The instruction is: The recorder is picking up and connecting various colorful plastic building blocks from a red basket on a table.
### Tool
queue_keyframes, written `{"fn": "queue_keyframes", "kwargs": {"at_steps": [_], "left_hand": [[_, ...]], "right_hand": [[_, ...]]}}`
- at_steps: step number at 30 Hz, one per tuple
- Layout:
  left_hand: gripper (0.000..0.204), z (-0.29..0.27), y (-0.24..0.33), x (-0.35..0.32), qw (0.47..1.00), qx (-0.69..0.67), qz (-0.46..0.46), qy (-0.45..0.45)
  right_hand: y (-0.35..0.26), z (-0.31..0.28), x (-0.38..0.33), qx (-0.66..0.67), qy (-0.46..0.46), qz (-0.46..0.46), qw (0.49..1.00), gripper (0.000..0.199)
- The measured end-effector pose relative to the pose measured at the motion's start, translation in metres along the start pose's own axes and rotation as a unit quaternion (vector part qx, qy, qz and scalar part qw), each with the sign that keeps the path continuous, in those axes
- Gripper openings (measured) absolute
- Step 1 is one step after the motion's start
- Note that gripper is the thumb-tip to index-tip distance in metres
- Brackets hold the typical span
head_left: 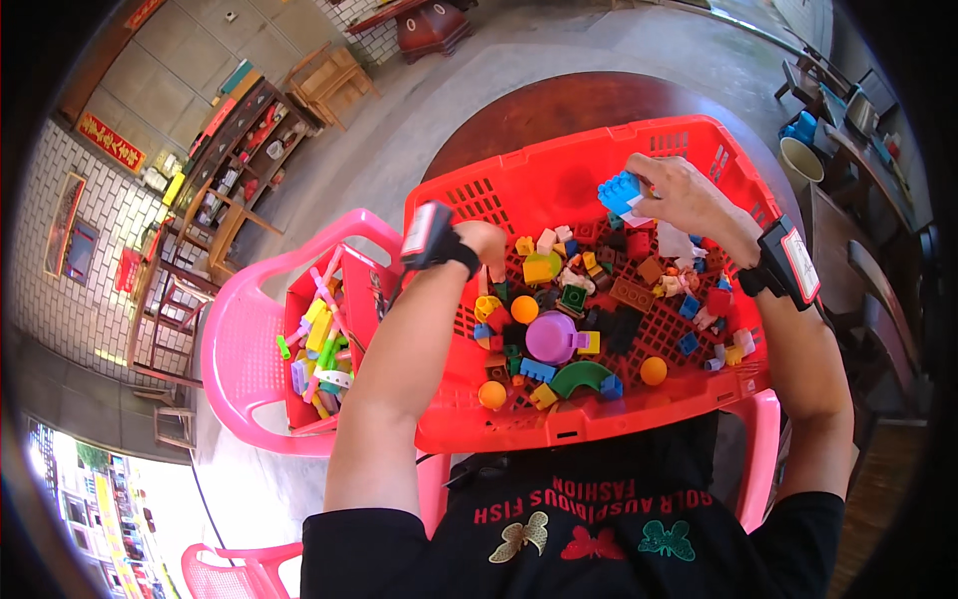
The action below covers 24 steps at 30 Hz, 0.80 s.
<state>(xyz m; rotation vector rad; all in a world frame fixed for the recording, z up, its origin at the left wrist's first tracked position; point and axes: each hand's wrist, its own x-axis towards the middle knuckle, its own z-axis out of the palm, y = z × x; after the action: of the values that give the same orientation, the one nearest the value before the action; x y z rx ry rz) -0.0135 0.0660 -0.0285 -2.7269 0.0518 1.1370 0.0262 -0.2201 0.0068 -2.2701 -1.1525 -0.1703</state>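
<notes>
My right hand (684, 195) is closed on a blue toy building block (620, 191), held above the right half of a red plastic basket (499, 431). Something white shows just under that block. At the basket's left side hangs my left hand (484, 246), a finger stretched downward and no object visible in it; the wrist device hides part of it. Loose toys fill the basket floor: a purple cup (551, 337), orange balls (524, 309), a green curved block (579, 377), a brown block (631, 294) and many small coloured blocks.
Left of the basket, a pink plastic chair (235, 344) bears a red box (299, 411) of colourful toy pieces. Behind the basket is a round brown table (559, 105). Wooden shelves (249, 140) stand far left, and a pale bucket (800, 160) sits at the right.
</notes>
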Motion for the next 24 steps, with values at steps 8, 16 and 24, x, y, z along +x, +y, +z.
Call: {"fn": "queue_keyframes", "kwargs": {"at_steps": [8, 16, 24], "left_hand": [[0.014, 0.008, 0.014, 0.016, 0.956, -0.276, 0.098, 0.024], [0.043, 0.015, -0.012, 0.022, 0.996, 0.078, -0.047, 0.013], [0.039, 0.018, -0.009, 0.016, 0.888, -0.428, 0.126, 0.113]], "right_hand": [[0.003, 0.002, -0.002, -0.014, 0.025, -0.034, 0.999, 0.025], [-0.011, 0.003, 0.007, 0.009, -0.025, -0.004, 1.0, 0.027], [-0.009, 0.008, 0.003, 0.008, -0.017, -0.029, 0.999, 0.026]]}}
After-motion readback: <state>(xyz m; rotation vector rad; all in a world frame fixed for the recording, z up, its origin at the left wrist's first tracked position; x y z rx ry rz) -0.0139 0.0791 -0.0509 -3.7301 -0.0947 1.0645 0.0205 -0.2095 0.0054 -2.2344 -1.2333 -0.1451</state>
